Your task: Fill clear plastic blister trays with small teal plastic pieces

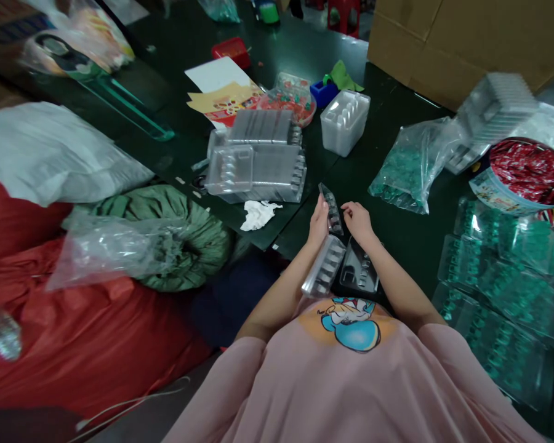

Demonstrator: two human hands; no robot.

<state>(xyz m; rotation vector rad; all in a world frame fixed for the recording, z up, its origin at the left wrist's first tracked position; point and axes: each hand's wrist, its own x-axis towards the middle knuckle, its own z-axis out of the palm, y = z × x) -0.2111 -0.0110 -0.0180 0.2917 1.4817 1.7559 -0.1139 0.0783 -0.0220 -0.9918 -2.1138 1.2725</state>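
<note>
My left hand (319, 223) grips a clear plastic blister tray (331, 209) by its left side, tilted on edge, with molded pockets facing right. Just right of it, my right hand (358, 221) has its fingers curled together close to the tray; whatever they pinch, if anything, is too small to make out. Below my wrists, near my shirt, lean a stack of clear blister trays (324, 266) and a flat clear tray (359, 271) with molded pockets.
Stacked clear trays (268, 169) stand left of my hands beside a crumpled white tissue (259, 215). To the right lie a bag of green pieces (404, 163), a tub of red-wrapped pieces (529, 172) and green-filled trays (498, 295). Red sacks (96, 332) bulge at left.
</note>
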